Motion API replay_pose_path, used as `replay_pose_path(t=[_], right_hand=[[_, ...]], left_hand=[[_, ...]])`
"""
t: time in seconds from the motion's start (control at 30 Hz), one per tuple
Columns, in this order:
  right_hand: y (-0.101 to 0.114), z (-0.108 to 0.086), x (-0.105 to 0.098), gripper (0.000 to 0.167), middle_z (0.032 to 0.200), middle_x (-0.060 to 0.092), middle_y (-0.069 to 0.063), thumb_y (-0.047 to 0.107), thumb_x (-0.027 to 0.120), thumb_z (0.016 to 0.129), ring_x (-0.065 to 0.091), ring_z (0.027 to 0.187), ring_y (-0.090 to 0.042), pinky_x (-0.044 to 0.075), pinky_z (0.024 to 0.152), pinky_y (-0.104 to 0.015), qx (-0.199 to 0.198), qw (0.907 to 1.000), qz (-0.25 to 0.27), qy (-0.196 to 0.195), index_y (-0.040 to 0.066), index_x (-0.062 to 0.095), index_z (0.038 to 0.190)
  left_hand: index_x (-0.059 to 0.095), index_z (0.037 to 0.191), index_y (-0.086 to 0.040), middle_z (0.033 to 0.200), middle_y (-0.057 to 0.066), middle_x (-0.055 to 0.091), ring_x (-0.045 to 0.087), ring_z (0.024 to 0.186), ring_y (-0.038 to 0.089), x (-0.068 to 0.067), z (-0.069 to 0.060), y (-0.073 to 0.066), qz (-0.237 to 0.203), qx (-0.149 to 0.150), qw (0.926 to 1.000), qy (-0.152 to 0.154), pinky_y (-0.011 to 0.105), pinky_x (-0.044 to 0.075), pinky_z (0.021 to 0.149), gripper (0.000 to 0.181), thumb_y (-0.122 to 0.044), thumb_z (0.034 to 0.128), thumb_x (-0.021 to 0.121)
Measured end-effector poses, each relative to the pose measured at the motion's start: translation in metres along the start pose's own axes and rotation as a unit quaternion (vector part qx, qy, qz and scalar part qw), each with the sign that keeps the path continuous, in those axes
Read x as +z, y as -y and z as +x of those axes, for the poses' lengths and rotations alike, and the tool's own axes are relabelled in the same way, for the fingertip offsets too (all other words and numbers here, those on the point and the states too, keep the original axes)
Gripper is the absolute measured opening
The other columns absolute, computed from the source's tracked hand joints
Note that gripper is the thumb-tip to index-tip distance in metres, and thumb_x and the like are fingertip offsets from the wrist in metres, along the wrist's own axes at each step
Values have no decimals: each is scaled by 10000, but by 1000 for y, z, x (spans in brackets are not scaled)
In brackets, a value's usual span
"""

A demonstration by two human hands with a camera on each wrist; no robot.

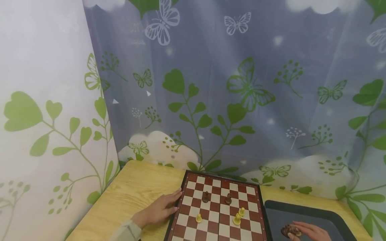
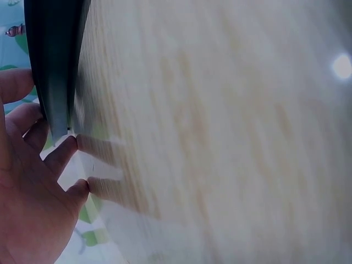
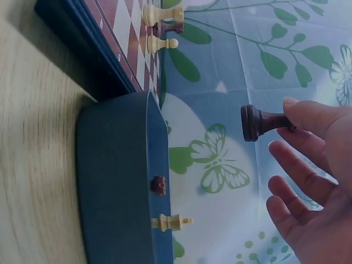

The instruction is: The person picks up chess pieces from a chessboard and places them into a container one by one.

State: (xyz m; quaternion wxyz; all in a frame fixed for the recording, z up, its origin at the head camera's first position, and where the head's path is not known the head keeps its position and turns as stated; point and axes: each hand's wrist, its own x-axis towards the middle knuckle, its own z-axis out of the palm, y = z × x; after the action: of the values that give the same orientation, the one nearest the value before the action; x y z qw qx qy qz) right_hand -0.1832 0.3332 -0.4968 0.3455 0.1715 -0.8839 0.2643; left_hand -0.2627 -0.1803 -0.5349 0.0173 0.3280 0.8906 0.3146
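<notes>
A folding chessboard [image 1: 211, 207] with brown and cream squares lies on the table. Against its left edge my left hand [image 1: 158, 209] rests, fingers extended; in the left wrist view, fingertips of this hand [image 2: 36, 181] touch the board's dark side and the tabletop. My right hand [image 1: 312, 231] is over the grey tray [image 1: 301, 209]. Between thumb and forefinger it pinches a dark brown chess piece [image 3: 261, 122], its base pointing away from the hand; the fingers hide its top. Two dark pieces [image 1: 228, 198] and three yellow ones [image 1: 237, 219] stand on the board.
The tray sits at the board's right side. Inside it, a dark chess piece [image 3: 158, 186] and a pale chess piece [image 3: 171, 222] show above the rim. The wooden table [image 1: 144, 180] meets a patterned curtain [image 1: 193, 100] behind and at the left.
</notes>
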Motion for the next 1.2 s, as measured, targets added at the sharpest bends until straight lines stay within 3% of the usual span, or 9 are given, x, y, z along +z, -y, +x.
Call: replay_pose_path(t=[0.07,0.23,0.4,0.57,0.8,0.93,1.0,1.07,1.2], right_hand=[[8,2,1,248,834,739,108,52,922,625,591,784,102,441,658,-65,592,9980,-217,65,118,813,837],[4,2,4,252,866,731,171,24,908,635,621,799,78,441,695,-51,351,9989,-52,300,56,802,862],[-6,-2,1,232,861,749,95,75,910,672,605,812,98,549,660,-226,565,9965,-280,543,67,804,878],[-11,-6,1,202,860,765,-110,110,908,702,682,766,-52,584,636,-413,967,9931,-458,488,61,808,871],[-23,-15,7,294,829,772,-117,121,963,590,601,761,66,391,652,-45,905,9936,-655,-151,59,817,838],[-32,-18,4,284,831,772,-117,126,947,603,670,746,-36,453,645,-97,958,9915,-870,-120,31,812,835],[-32,-17,2,272,856,769,-160,99,926,630,687,754,-117,535,726,-252,1132,9892,-911,-176,0,805,853],[-30,-16,1,253,876,769,-172,85,910,653,643,781,-19,515,738,-261,1370,9853,-979,-303,-7,803,863],[-29,-18,0,244,872,770,-170,70,913,645,444,817,214,399,693,-97,1589,9811,-929,-597,6,805,854]], left_hand=[[378,1524,73,1621,225,314,393,1428,473,-1,1,0,-14,-26,10000,-8,696,300,1125,586,-272,1066,500],[382,1524,70,1623,221,312,391,1429,473,0,3,0,-50,-32,10000,-12,700,298,1124,591,-283,1066,506],[374,1525,76,1623,227,311,397,1424,478,4,4,-1,-46,18,10000,37,725,300,1106,589,-283,1073,491],[383,1518,81,1617,230,320,404,1420,476,2,4,-2,-22,34,10000,-8,709,307,1113,586,-277,1069,499],[379,1522,78,1620,226,317,401,1424,466,2,1,4,18,24,10000,26,671,324,1125,587,-278,1071,496],[366,1535,62,1632,216,298,379,1437,473,1,4,3,-102,-20,9999,93,699,285,1134,591,-288,1074,489],[366,1536,59,1633,216,296,377,1439,471,-1,6,2,-83,-6,9999,86,694,282,1138,589,-288,1075,485],[365,1535,62,1631,221,296,376,1440,469,-2,7,3,-73,21,9999,79,675,290,1146,589,-288,1076,484],[371,1522,85,1618,246,307,394,1421,482,1,2,6,7,126,9999,61,651,335,1127,591,-288,1078,484]])
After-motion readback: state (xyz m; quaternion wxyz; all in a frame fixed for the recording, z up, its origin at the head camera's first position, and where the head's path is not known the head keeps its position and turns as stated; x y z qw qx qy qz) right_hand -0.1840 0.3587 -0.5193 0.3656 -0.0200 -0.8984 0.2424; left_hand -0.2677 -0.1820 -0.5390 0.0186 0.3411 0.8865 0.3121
